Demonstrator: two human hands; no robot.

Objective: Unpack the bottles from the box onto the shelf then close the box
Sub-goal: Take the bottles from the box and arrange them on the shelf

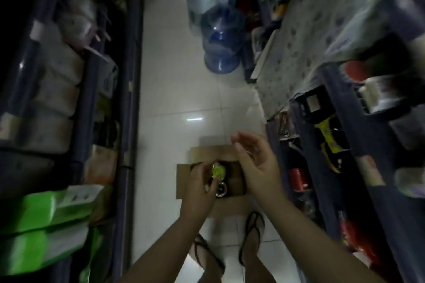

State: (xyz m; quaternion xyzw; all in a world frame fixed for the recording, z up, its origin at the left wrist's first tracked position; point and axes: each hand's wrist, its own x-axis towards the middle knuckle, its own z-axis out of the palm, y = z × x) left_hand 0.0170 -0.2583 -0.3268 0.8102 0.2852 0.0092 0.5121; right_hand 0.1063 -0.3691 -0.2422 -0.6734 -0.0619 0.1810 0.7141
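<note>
A narrow aisle in a small shop, dimly lit. Blue metal shelves [128, 89] crowded with packaged goods line both sides of a white tiled floor [181, 99]. Large blue water jugs [222, 46] stand at the far end, and green packs [43, 220] fill a near-left shelf.

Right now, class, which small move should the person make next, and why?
Probably lift the green-capped bottle straight up out of the open brown cardboard box. The left hand already has its fingers closed around the cap, while the right hand hangs open and empty.
</note>
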